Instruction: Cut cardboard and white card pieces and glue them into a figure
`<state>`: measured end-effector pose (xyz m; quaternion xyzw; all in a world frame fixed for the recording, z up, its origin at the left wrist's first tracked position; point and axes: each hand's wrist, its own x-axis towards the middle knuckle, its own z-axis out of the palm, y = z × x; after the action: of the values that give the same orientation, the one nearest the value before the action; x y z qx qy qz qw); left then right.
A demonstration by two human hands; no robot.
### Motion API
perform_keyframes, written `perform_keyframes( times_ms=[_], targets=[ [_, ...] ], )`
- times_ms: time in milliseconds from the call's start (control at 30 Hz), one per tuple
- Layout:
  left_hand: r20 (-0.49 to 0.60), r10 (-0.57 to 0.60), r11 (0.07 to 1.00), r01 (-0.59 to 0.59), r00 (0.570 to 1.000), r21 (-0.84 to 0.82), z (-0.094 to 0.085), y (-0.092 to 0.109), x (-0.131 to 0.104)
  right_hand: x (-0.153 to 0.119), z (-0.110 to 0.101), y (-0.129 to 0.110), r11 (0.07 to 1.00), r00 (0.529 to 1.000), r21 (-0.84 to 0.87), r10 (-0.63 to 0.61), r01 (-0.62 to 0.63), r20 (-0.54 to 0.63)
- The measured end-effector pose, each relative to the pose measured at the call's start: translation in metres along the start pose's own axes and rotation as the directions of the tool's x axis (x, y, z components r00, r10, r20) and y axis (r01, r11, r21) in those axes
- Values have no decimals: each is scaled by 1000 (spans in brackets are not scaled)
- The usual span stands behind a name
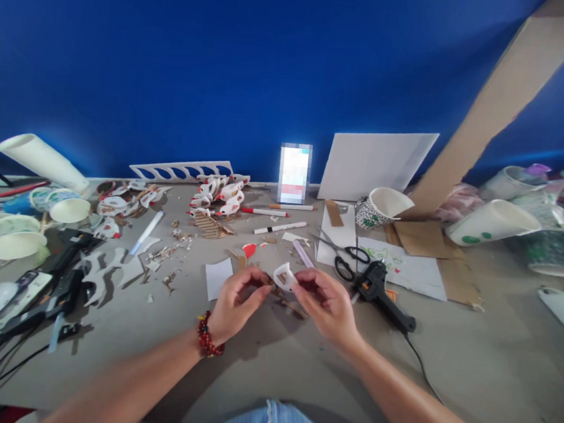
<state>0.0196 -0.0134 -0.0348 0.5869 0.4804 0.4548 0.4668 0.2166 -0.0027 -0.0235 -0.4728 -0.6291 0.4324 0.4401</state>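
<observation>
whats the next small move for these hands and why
Probably ease the small brown piece in the left hand toward the white cutout, since the right hand pinches the cutout's edge and the two pieces sit close together.

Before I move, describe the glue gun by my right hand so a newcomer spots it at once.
On the grey table, find the right hand. Just right lies the black glue gun; unlike the neighbouring scissors, it trails a cord.

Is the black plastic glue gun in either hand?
No, the black plastic glue gun lies on the grey tabletop, right of the right hand.
</observation>
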Motion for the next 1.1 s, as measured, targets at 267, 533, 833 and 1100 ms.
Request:
perform_keyframes(
  times_ms=[267,533,833,1100],
  targets=[
    [-25,-11,1000,11,1000,3,2,1,0,0,0,-1,1000,1000,4,3,-3,15],
    [-36,-31,999,29,999,-36,4,1,-1,1,0,-1,999,1000,23,22,-22,-3],
    [-40,-37,998,35,999,-57,5,1,-1,0,1,1,1000,1000,22,21,-21,17],
    [-31,-40,996,38,999,-78,5,0,-1,-1,0,3,1000,1000,10,12,-13,16]
  ],
)
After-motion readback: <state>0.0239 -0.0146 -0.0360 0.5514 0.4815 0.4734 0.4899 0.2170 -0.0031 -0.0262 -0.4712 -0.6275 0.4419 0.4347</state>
